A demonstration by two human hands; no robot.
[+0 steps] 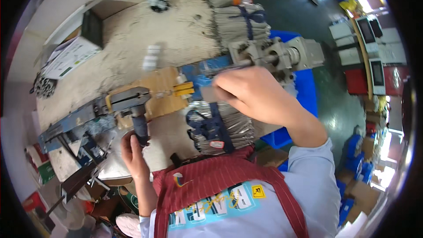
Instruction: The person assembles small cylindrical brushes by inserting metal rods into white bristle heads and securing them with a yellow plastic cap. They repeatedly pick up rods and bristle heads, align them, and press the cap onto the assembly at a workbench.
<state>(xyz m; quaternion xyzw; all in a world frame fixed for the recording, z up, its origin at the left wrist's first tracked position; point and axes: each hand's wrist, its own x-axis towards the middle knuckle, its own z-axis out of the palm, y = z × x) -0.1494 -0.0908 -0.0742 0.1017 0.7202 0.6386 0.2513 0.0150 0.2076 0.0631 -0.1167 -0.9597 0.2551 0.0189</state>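
The pale, scuffed bench [185,24] spreads across my view, a tied grey bundle [240,125] near its front edge. My left hand [134,154] touches, half-curled, the dark handle [140,128] below the grey metal block [125,99]. My right hand [246,89] is curled, blurred, near the yellow block [183,89]; I can't tell whether either grips anything.

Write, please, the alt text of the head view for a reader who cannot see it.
A person's left hand touches a dark cylindrical handle at a workbench, while the blurred right hand is near a grey metal mechanism. Strap-tied bundles of thin grey strands lie nearby; a red striped apron shows below.
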